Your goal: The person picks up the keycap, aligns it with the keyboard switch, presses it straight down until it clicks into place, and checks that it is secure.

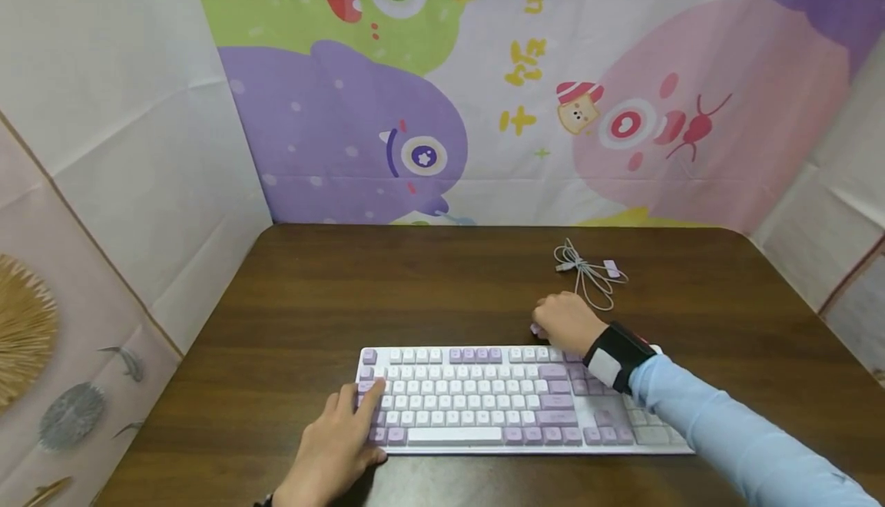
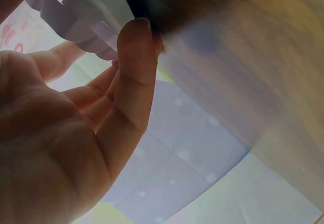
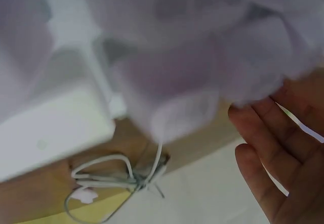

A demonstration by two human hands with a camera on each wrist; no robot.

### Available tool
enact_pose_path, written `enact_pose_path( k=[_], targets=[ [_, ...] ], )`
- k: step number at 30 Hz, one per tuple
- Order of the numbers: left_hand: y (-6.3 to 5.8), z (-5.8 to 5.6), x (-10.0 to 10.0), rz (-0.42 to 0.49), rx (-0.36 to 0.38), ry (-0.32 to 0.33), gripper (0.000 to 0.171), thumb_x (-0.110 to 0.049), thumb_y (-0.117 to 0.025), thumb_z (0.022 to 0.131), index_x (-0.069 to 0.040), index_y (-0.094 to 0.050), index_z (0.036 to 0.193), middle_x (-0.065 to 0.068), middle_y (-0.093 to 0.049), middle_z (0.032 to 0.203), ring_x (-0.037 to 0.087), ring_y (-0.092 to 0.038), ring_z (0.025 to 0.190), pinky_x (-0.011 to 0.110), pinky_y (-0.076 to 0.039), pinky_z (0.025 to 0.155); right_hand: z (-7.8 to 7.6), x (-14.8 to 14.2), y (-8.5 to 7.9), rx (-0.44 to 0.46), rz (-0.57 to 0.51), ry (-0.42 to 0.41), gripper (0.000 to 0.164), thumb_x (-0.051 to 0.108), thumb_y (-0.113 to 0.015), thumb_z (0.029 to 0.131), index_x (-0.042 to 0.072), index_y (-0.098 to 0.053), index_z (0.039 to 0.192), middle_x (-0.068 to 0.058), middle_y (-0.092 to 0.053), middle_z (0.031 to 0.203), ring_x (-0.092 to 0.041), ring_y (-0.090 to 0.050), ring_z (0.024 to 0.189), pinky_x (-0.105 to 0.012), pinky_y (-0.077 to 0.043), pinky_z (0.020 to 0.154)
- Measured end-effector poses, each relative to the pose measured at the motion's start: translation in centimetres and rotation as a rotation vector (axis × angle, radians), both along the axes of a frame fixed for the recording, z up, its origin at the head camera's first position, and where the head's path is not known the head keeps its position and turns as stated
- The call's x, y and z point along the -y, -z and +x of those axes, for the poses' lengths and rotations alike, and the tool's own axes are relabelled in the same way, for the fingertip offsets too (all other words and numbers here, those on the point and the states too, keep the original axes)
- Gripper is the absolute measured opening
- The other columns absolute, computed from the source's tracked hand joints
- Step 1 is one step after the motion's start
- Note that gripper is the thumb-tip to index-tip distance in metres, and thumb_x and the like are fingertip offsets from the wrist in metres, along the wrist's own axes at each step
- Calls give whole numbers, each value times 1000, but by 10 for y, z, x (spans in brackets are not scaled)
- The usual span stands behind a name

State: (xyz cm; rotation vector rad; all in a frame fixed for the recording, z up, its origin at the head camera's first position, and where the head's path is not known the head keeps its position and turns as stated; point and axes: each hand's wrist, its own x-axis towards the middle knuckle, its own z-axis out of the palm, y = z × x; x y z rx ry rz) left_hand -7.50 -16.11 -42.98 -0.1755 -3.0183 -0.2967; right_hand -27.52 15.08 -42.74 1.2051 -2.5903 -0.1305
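Observation:
A white keyboard point(image 1: 452, 435) with white and light purple keys lies flat on the brown table. My left hand point(image 1: 335, 434) grips its left end, thumb at the front edge and index finger over the leftmost keys; in the left wrist view the thumb point(image 2: 134, 77) lies against the keyboard's edge point(image 2: 86, 19). Above the back right part my right hand point(image 1: 568, 323) is curled, with a small purple keycap point(image 1: 535, 329) at its fingertips, just past the back edge. Blurred purple keys point(image 3: 172, 77) fill the right wrist view beside the right fingers point(image 3: 263, 133). The right forearm hides part of the keyboard's right end.
Behind the right hand, a bundled light grey cable point(image 1: 588, 267) with a pale tag point(image 1: 611, 268) lies on the table point(image 1: 387, 284). A printed cartoon cloth point(image 1: 505, 177) hangs at the table's back edge, and pale cloth walls stand on both sides.

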Motion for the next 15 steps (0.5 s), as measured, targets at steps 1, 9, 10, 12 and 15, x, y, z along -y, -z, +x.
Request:
enact_pose_path(
  k=[1, 9, 10, 12, 15],
  targets=[
    [0, 0, 0, -1, -2, 1, 82, -30, -84, 59, -12, -49, 131, 18, -52, 113, 31, -54, 97, 41, -48, 54, 0, -3, -3, 9, -10, 9, 12, 11, -75, 68, 14, -65, 63, 0, -61, 63, -20, -59, 60, -33, -43, 52],
    [-1, -1, -1, -4, 7, 1, 83, -30, -84, 59, -13, -49, 131, 17, -52, 111, 30, -54, 95, 41, -47, 53, 21, -43, -27, 87, -115, 150, 14, 21, -77, 72, 11, -71, 81, 0, -65, 71, -14, -58, 59, -31, -44, 52],
    [-1, -1, -1, -5, 9, 1, 83, -30, -84, 59, -13, -49, 131, 18, -52, 111, 30, -54, 96, 41, -47, 53, 26, -50, -27, 99, -131, 171, 16, 21, -76, 73, 11, -71, 84, 0, -66, 73, -14, -58, 60, -31, -44, 52],
    [-1, -1, -1, -3, 11, 2, 82, -30, -84, 59, -13, -49, 131, 18, -52, 111, 31, -54, 96, 42, -48, 53, 37, -65, -26, 124, -149, 222, 19, 23, -75, 75, 10, -71, 89, 0, -67, 75, -13, -58, 62, -30, -44, 52],
    [0, 0, 0, -1, 11, 4, 82, -30, -84, 60, -12, -49, 131, 18, -52, 112, 32, -54, 97, 42, -48, 53, 52, -86, -25, 173, -170, 319, 22, 24, -73, 76, 9, -71, 93, 0, -68, 77, -11, -56, 63, -29, -42, 53]
  ],
)
